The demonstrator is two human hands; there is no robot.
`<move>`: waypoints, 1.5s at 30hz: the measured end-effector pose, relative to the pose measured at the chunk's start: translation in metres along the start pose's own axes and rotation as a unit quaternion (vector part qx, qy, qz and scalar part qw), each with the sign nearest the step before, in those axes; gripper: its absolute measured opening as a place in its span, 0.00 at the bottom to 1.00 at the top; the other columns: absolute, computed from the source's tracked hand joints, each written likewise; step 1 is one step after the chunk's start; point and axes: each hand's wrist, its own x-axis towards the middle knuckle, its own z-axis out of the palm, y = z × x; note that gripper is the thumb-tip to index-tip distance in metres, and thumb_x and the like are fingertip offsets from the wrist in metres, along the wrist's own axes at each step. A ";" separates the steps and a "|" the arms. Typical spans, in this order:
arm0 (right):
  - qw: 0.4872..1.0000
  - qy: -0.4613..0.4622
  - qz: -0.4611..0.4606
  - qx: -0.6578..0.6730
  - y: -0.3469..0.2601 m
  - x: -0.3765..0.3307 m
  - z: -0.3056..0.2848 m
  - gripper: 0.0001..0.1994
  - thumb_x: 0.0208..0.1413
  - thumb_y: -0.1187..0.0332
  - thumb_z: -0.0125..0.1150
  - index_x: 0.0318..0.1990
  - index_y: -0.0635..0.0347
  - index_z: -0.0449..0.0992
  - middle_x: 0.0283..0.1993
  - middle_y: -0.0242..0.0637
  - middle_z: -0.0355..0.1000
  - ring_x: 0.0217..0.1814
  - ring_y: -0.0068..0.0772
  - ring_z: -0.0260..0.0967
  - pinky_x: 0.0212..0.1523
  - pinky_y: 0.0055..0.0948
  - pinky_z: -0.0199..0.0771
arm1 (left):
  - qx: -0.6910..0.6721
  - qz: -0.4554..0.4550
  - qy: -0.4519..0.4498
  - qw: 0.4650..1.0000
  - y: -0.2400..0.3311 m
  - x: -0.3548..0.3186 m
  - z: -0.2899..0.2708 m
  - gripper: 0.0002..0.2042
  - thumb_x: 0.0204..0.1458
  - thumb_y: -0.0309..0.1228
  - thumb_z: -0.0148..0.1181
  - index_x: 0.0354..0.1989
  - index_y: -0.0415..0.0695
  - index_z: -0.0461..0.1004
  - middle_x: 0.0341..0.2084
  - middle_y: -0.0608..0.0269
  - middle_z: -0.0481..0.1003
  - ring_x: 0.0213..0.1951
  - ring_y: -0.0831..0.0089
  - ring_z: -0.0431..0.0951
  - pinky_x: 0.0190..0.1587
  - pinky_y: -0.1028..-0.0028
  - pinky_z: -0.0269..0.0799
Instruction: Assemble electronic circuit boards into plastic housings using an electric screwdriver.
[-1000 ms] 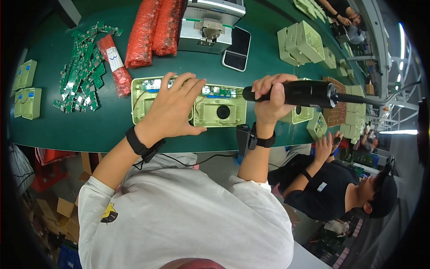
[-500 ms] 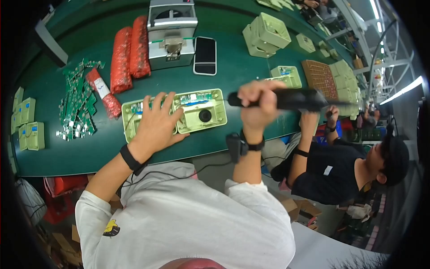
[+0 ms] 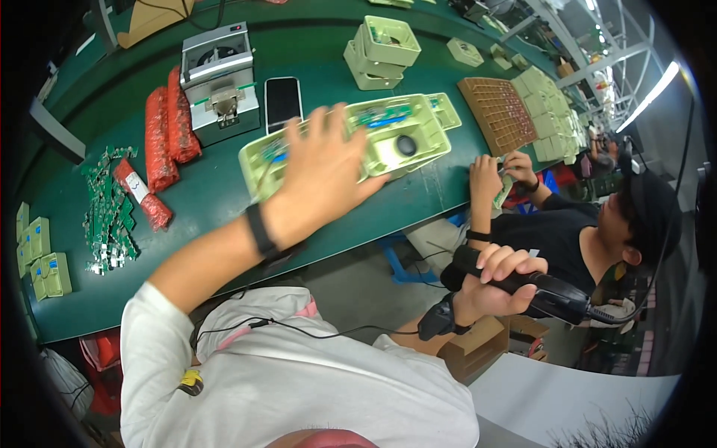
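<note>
Case (image 3: 384, 155), pale green, with black disc (image 3: 406, 145); tool (image 3: 553, 296), black; tabletop (image 3: 202, 213), dark green; rolls (image 3: 159, 142), red; machine (image 3: 216, 71), silver-grey; phone (image 3: 283, 101), black with white rim; boards (image 3: 108, 213), green; tray (image 3: 497, 116), brown, gridded; shirt (image 3: 299, 396), white with yellow-and-black print (image 3: 191, 382).

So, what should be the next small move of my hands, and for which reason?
Probably lower the pale green casings gently onto the green table with your left hand: it grips them and they seem raised, while your right hand holds the black corded tool well away from them.
</note>
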 end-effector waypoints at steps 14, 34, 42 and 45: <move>0.993 0.029 0.062 -0.094 -0.027 -0.032 -0.005 0.21 0.68 0.51 0.64 0.43 0.57 0.62 0.24 0.32 0.64 0.18 0.26 0.62 0.23 0.29 0.68 | 0.064 -0.052 -0.186 0.979 0.125 0.205 0.156 0.32 0.50 0.58 0.70 0.55 0.45 0.83 0.56 0.46 0.76 0.59 0.46 0.71 0.60 0.33 0.62; 0.874 -0.022 0.476 -0.093 0.113 -0.023 0.082 0.17 0.73 0.58 0.61 0.57 0.60 0.68 0.33 0.32 0.69 0.28 0.23 0.66 0.30 0.32 0.72 | -0.311 -0.105 0.043 0.944 -0.036 0.064 0.015 0.18 0.49 0.45 0.68 0.39 0.41 0.86 0.40 0.42 0.83 0.48 0.47 0.83 0.49 0.43 0.76; 0.857 -0.153 0.386 -0.307 0.227 -0.030 0.102 0.26 0.71 0.60 0.64 0.66 0.66 0.63 0.41 0.42 0.74 0.37 0.35 0.74 0.40 0.37 0.80 | 0.309 -0.397 0.258 0.825 -0.364 -0.285 -0.243 0.14 0.50 0.24 0.59 0.44 0.40 0.84 0.44 0.43 0.82 0.49 0.43 0.80 0.54 0.51 0.77; 0.839 -0.171 0.153 -0.493 0.245 -0.038 0.091 0.33 0.69 0.62 0.65 0.72 0.71 0.58 0.56 0.52 0.73 0.53 0.48 0.75 0.54 0.46 0.78 | 0.423 -0.517 0.097 0.737 -0.433 -0.414 -0.327 0.15 0.51 0.22 0.58 0.48 0.41 0.81 0.43 0.45 0.81 0.49 0.44 0.81 0.54 0.52 0.77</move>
